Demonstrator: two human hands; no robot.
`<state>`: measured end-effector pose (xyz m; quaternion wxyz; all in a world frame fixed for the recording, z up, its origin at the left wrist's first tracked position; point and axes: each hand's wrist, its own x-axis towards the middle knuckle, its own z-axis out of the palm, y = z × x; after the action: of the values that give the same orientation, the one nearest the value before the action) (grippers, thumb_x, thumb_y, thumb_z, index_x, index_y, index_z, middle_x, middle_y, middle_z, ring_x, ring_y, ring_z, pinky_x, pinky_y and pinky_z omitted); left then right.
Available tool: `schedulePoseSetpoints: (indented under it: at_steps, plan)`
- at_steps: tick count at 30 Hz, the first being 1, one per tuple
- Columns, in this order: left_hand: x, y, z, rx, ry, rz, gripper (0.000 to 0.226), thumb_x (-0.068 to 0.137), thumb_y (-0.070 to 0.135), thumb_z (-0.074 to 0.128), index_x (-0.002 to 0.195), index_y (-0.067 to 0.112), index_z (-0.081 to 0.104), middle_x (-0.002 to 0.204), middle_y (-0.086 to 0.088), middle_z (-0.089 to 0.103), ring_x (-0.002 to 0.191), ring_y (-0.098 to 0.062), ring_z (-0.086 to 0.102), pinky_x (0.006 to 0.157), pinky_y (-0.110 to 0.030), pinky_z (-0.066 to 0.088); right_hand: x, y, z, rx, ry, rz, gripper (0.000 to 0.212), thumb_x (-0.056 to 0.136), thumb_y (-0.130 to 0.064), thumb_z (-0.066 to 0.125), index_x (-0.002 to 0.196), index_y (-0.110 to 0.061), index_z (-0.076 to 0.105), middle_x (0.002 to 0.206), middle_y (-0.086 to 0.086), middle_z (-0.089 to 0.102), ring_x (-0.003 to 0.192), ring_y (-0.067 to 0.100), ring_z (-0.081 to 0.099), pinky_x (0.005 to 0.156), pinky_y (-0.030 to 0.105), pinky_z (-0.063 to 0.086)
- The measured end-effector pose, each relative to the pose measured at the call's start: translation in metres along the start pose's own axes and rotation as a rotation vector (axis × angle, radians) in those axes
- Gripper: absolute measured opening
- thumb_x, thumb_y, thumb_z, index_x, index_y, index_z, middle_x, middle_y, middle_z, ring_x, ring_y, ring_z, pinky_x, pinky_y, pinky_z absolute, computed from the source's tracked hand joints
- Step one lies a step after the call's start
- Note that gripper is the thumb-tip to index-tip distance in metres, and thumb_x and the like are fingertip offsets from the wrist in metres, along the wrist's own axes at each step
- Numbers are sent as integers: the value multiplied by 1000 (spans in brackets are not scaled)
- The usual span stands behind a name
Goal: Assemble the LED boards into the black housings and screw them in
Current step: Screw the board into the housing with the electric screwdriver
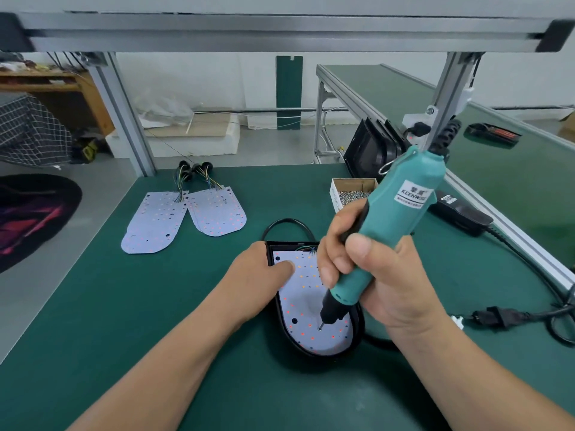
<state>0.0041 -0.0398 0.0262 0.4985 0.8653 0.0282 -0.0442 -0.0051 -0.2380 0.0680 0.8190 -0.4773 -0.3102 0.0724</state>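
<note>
Screwdriver (pixel 401 206), teal electric type, gripped in the right hand (pixel 373 275), fingers and thumb wrapped round the body. It is tilted, top leaning away to the right. White label on the body reads "KEENW", the rest cut off by the curve; the two characters above and the small line below are too small to read. Bit tip touches the LED board (pixel 306 309) near its rounded near end.

The board lies inside the black housing (pixel 279 318), which sits on the green tabletop (pixel 140 306) in front of the person. The board is white with red and orange dots. Coloured wires are at its far edge.

Left hand (pixel 258 272) lies flat and relaxed over the housing's left rim, one straight finger pressing the board's far-left part, holding nothing.

Two spare LED boards (pixel 155 222) with wire bundles lie side by side, far left on the tabletop, well apart from the housing. Open cardboard box of screws (pixel 351 194) sits behind the right hand. More black housings (pixel 373 150) stand at the far edge. Black power adapter (pixel 463 216) lies right of the box, its label unreadable, and a black cable (pixel 529 315) lies at the right.
</note>
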Motion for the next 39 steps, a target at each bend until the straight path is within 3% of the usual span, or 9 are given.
schedulePoseSetpoints:
  at_steps: [6,11,13,16,18,20,27,33,39]
  plan:
    - [2,0,1,62,-14,85,34,92,38,64,77,20,39,66,14,40,61,-13,36,59,-32,33,14,-15,2,26,-186,-67,28,92,-23,79,107,-8,61,71,7,56,63,28,60,67,34,51]
    - [-2,3,-14,163,125,-7,51,91,80,42,103,31,54,89,14,66,77,-6,59,65,-29,39,35,-15,-2,200,197,-60,16,90,-22,74,97,-16,60,70,0,48,61,18,54,58,28,50]
    - [6,5,-26,-163,179,-115,42,92,62,50,110,24,57,87,3,69,61,-11,52,56,-28,37,48,-12,-8,302,441,-69,11,95,-21,68,90,-14,62,70,0,48,62,16,54,57,26,49]
    - [14,6,-45,-1075,114,-293,13,101,8,54,110,4,62,79,-6,60,50,-9,40,40,-20,31,57,-6,-22,420,710,-97,14,99,-17,66,89,-11,59,71,2,51,64,17,55,58,26,50]
    - [13,7,-54,-1562,103,-341,24,100,-9,43,118,-5,58,93,-12,60,65,-12,55,45,-17,44,55,0,-32,440,787,-96,14,98,-17,67,89,-12,59,71,2,52,65,16,55,60,25,51]
    - [15,3,-55,-1709,168,-311,28,102,-13,40,126,-10,53,113,-20,59,90,-23,65,57,-20,57,51,4,-39,435,826,-76,14,97,-17,68,87,-12,60,71,1,53,65,15,55,59,25,52]
    - [14,3,-36,-1299,116,-281,22,104,-8,41,115,-6,60,86,-14,66,60,-12,58,47,-18,47,44,7,-46,404,786,-81,9,97,-14,66,92,-12,58,73,2,50,65,16,54,59,26,50]
    - [9,5,-39,-859,155,-190,29,102,-17,40,120,-8,61,96,-18,79,69,-16,73,54,-21,56,42,8,-44,362,761,-79,8,96,-14,64,95,-11,57,72,2,50,66,16,55,59,26,50]
    - [-3,16,-31,-504,177,65,12,111,18,50,110,9,58,98,-7,82,51,-19,63,39,-22,40,42,3,-41,396,741,-91,9,96,-14,65,88,-13,60,73,1,49,66,16,55,60,25,50]
